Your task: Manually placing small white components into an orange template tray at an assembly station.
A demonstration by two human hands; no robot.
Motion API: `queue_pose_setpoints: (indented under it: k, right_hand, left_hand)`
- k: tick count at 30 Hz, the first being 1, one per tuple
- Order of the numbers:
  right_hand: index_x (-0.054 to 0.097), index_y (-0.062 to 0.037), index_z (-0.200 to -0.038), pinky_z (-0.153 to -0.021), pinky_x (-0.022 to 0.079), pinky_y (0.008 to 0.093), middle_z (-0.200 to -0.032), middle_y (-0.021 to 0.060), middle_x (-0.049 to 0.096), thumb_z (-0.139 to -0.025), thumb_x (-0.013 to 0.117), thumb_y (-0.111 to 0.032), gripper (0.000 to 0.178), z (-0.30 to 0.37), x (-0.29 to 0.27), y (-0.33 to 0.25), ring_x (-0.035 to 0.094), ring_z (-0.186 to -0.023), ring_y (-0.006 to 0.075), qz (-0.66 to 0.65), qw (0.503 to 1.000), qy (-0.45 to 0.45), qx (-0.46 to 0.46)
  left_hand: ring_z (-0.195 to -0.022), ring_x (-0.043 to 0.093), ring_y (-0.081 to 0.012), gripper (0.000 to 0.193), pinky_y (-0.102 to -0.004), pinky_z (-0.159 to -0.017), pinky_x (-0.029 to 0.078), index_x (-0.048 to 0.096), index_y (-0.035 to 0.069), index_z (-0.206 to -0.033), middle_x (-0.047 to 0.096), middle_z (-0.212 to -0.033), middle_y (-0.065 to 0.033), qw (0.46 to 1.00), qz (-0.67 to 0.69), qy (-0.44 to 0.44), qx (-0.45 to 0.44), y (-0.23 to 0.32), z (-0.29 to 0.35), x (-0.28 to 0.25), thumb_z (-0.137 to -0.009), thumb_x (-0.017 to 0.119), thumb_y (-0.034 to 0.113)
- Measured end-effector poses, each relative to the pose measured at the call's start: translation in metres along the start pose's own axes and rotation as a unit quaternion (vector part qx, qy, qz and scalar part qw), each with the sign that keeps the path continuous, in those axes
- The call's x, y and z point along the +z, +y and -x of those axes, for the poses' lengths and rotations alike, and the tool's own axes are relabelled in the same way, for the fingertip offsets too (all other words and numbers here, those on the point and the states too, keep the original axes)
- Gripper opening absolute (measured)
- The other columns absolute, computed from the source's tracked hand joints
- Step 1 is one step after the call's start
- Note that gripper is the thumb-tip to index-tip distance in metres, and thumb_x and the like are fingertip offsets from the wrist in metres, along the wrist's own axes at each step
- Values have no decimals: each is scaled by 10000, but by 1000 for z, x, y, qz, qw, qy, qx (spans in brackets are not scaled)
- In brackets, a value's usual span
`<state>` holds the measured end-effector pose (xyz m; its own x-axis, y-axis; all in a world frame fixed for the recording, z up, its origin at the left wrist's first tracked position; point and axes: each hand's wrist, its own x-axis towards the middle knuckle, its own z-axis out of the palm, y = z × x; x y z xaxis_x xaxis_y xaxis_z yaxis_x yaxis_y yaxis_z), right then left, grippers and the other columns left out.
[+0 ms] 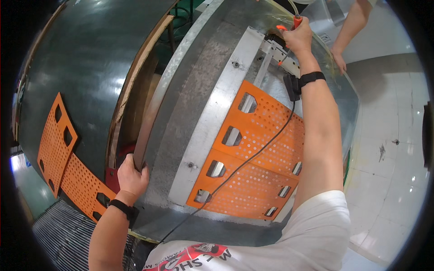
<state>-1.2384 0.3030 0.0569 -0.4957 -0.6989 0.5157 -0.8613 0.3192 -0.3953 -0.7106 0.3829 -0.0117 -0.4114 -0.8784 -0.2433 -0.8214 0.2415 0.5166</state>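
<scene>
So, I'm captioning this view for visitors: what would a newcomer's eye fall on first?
Probably the bright orange perforated panels at centre, beside a long silver metal bar. Two more overlapping orange panels lie at left on a dark green tabletop. At upper right, the right grip holds a red-handled tool.

The shirt is white, short-sleeved; its chest print is red and black. The left wrist strap is black; the right strap, also black, bears a black box with a thin dark cable.
</scene>
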Motion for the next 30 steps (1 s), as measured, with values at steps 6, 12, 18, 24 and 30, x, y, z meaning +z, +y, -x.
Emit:
queue_pose_setpoints:
  k: [6,12,18,24,30]
  right_hand:
    - [457,-27,-895,-641,445,328,-769,112,561,-556,776,-172,487,18,1,19,551,-703,242,-27,999,-8,14]
    - [451,-25,-881,-653,448,329,-772,103,557,-555,779,-153,480,28,15,24,543,-707,224,-17,997,-36,67]
    - [441,-26,-844,-631,450,315,-706,67,536,-557,778,-140,457,41,29,25,534,-652,191,-72,992,-70,83]
    - [439,-27,-823,-600,444,293,-687,61,516,-568,773,-139,435,52,41,37,519,-628,165,-105,988,-91,71]
    - [440,-16,-816,-591,439,281,-702,43,486,-570,776,-149,437,63,46,41,475,-607,145,-138,985,-86,52]
  left_hand:
    - [-745,531,-393,220,-415,-643,424,447,20,-873,540,-758,-208,1000,1,11,9,3,1,7,-708,566,102]
    - [-743,526,-400,221,-420,-639,421,456,18,-880,539,-756,-214,1000,-5,10,5,4,0,4,-712,563,111]
    - [-745,528,-399,218,-418,-639,424,456,18,-882,543,-764,-214,1000,6,8,7,2,1,4,-718,564,112]
    - [-745,529,-400,232,-422,-640,423,453,18,-884,545,-772,-210,1000,0,5,13,3,0,4,-714,576,117]
    - [-717,539,-382,209,-421,-625,427,458,18,-824,547,-747,-194,1000,-7,19,8,6,0,3,-711,580,144]
